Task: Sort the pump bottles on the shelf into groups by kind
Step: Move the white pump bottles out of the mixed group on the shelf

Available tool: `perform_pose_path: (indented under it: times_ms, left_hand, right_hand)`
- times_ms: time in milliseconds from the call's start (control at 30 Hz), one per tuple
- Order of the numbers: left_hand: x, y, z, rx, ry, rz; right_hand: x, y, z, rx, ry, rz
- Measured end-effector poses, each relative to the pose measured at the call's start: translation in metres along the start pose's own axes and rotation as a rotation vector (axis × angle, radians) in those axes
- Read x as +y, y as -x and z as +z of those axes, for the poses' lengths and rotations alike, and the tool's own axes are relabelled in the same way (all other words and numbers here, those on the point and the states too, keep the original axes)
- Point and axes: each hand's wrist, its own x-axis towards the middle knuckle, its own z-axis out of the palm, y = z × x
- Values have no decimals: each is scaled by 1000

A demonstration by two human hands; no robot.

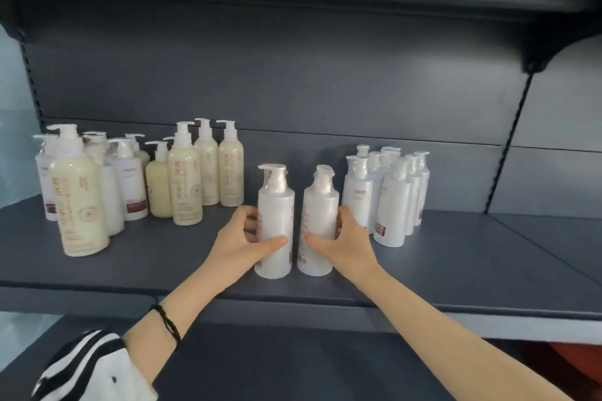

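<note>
I have two white pump bottles in hand, one each. My left hand [247, 239] grasps the first white bottle [276, 205], thumb across its front and fingers curled round its far side. My right hand [347, 242] grasps the second white bottle [321, 208] the same way. Both are straight cylinders of pearly plastic under glossy, crinkled film, with narrow necks, white pump heads and small reddish print. They stand upright, just apart, at the middle of the shelf board [456, 270], close to its front edge. The board is smooth, matte, dark grey.

Right of the board's middle and farther back, a tight cluster of matching white bottles [392, 205] stands in the same shiny wrap. I count about seven pumps, though some hide each other.

At the board's left end stands a mixed group. It has at least five cream bottles [185, 185], round-shouldered and milky yellow with red-brown characters, and at least three white cylinders [132, 185] bearing dark red bands.

A dark cord bracelet [167, 325] circles my left wrist above a black-and-white striped sleeve [88, 365].
</note>
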Motion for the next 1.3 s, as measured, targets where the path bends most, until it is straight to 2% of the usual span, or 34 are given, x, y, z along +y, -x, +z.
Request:
perform_pose_path:
  times_ms: [267, 433, 667, 933, 1300]
  left_hand:
    - [21, -27, 84, -46, 82, -31]
    - [27, -40, 118, -80, 104, -15]
    - [26, -55, 127, -108, 81, -6]
    - [28, -69, 152, -19, 56, 34]
    - [33, -69, 161, -166, 71, 47]
  right_hand:
    - [51, 0, -89, 214, 102, 137]
    - [68, -10, -118, 271, 112, 179]
    - [80, -24, -132, 270, 57, 189]
    - [91, -42, -137, 264, 3, 183]
    - [100, -42, -143, 180, -65, 166]
